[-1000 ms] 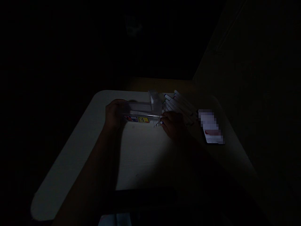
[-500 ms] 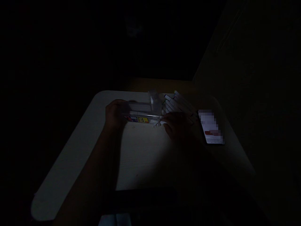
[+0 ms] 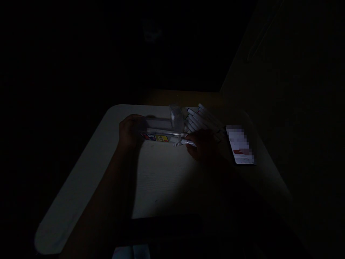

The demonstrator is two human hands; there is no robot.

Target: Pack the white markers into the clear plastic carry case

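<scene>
A clear plastic case (image 3: 159, 125) with a blue, red and yellow label lies on its side on the white table (image 3: 156, 180). Its open end and raised flap (image 3: 176, 117) face right. My left hand (image 3: 128, 131) is wrapped round the case's left end. Between the fingers of my right hand (image 3: 201, 145) is a white marker (image 3: 188, 142), its tip close to the open end of the case. Whether the tip is inside the case I cannot tell. Behind my right hand lies a loose pile of several white markers (image 3: 198, 118) with coloured ends.
A lit phone (image 3: 240, 145) lies on the right of the table, beyond my right hand. The surroundings are very dark, with a wall (image 3: 283, 90) on the right. A pale object (image 3: 131, 251) shows at the bottom edge.
My right hand has shifted slightly, and the white marker in its fingers now shows plainly at the case's open end. The left hand still holds the case.
</scene>
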